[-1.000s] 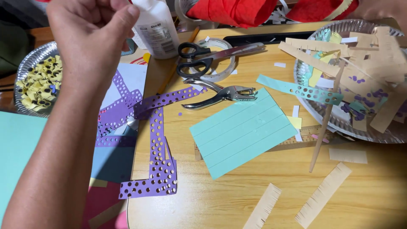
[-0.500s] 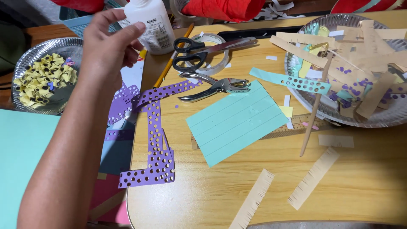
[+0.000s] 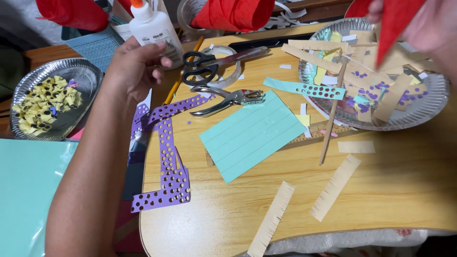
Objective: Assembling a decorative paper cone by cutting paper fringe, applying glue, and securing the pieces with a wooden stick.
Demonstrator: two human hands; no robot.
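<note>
To the left sits a foil plate point(image 3: 83, 76) of yellow paper curls. My left hand point(image 3: 135, 66) reaches for the white glue bottle point(image 3: 154, 28) at the worktop's point(image 3: 381, 190) back edge, fingers point(image 3: 159, 62) loosely curled, just short of it; closing round it comes next, I judge. At far right my right hand point(image 3: 428, 28) pinches red paper point(image 3: 395, 24)

left hand point(image 3: 135, 69) lowered beside glue bottle point(image 3: 153, 24), right hand point(image 3: 423, 24) entered
</note>
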